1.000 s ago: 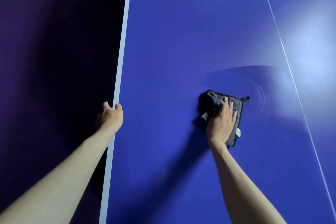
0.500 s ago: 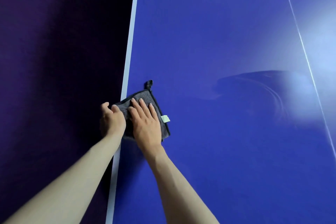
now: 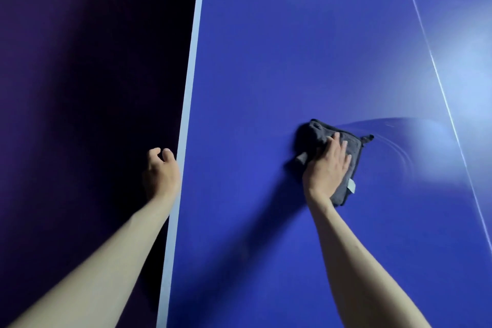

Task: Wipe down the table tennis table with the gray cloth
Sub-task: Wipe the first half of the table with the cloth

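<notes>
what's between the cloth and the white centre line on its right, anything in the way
Nothing visible: only bare blue table tennis table top lies between the folded gray cloth under the right hand and the thin white line.

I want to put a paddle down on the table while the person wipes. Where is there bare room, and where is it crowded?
Bare blue surface lies between the white edge stripe and the gray cloth, and ahead of the cloth up to the thin white line. It is crowded where the right hand presses the cloth, and at the table edge near the left hand.
</notes>
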{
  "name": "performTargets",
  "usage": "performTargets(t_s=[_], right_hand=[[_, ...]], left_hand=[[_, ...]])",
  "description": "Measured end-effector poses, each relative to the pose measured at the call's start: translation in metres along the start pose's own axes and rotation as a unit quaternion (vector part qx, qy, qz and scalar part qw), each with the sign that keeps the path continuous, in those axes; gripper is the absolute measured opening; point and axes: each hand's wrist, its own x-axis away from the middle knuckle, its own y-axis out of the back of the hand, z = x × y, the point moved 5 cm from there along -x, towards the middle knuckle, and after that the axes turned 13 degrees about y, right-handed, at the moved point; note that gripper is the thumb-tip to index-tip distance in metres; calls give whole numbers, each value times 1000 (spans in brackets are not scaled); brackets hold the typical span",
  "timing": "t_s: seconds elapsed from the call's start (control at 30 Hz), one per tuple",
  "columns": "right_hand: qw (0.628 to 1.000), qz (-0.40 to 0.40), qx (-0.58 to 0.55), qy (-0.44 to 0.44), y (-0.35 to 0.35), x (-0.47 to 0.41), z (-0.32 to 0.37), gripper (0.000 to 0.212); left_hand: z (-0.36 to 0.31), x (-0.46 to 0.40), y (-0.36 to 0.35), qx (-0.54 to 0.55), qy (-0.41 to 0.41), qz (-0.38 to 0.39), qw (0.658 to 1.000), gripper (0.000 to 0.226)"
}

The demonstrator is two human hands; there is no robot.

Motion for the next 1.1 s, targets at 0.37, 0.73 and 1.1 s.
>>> performTargets(t_s=[0.37,0.73,1.1], right_hand=[[963,119,-98,219,-92,91,276,49],[984,48,-41,165,-35,-7,84,44],[998,4,4,66,-30,7,75,56]], left_hand=[[-3,-1,-3,-39,-47,-10,998,43],[-10,-6,-22,11,-32,32,999,44],[26,-24,-16,125,10,96,987,23]])
